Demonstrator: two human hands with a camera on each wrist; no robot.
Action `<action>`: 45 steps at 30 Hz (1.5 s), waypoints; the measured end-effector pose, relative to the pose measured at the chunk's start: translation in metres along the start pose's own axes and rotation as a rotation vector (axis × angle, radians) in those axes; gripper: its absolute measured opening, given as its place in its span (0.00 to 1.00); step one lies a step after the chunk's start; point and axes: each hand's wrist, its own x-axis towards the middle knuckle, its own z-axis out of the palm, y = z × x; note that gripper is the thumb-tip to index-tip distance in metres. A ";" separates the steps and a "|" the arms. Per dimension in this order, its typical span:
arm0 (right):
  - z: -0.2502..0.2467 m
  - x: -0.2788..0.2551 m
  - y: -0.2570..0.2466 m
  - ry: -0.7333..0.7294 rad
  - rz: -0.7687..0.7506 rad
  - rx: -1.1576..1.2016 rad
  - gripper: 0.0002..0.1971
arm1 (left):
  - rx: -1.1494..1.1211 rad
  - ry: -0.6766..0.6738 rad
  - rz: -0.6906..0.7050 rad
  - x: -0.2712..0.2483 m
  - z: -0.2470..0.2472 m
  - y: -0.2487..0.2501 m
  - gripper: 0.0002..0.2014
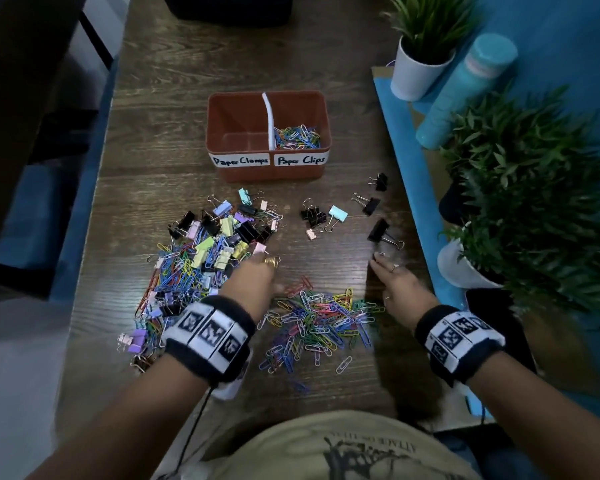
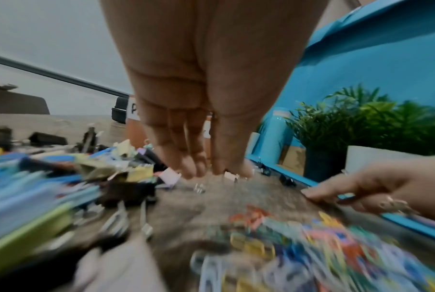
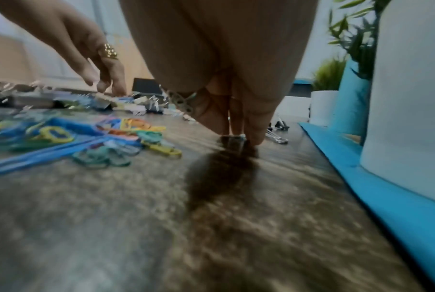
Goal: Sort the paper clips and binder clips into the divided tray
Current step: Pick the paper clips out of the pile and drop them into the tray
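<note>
A brown divided tray (image 1: 274, 173) stands mid-table, labelled "Paper Clamps" on the left and "Paper Clips" on the right. Coloured paper clips (image 1: 297, 136) lie in its right compartment, and the left one looks bare. A mixed pile of clips (image 1: 201, 258) lies front left, and a paper clip pile (image 1: 319, 320) sits in front of me. My left hand (image 1: 269, 259) (image 2: 206, 173) hangs over the mixed pile's right edge, fingers straight, holding nothing. My right hand (image 1: 378, 259) (image 3: 236, 136) pinches a small black binder clip (image 3: 232, 143) on the table.
Loose binder clips lie right of the tray: a large black one (image 1: 383, 233), a light blue one (image 1: 338, 213) and a black cluster (image 1: 312, 216). A blue mat (image 1: 406, 161) with potted plants (image 1: 534, 209) and a teal bottle (image 1: 465, 91) borders the right edge.
</note>
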 end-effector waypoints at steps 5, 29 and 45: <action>0.025 -0.019 -0.022 -0.038 -0.099 0.022 0.35 | 0.138 -0.196 0.061 -0.028 0.040 -0.006 0.45; 0.021 -0.017 -0.040 0.059 0.053 0.080 0.17 | 0.116 -0.047 -0.044 -0.005 0.056 0.046 0.15; -0.102 0.013 -0.075 0.477 -0.054 0.387 0.11 | -0.179 0.373 0.029 0.090 -0.129 0.057 0.14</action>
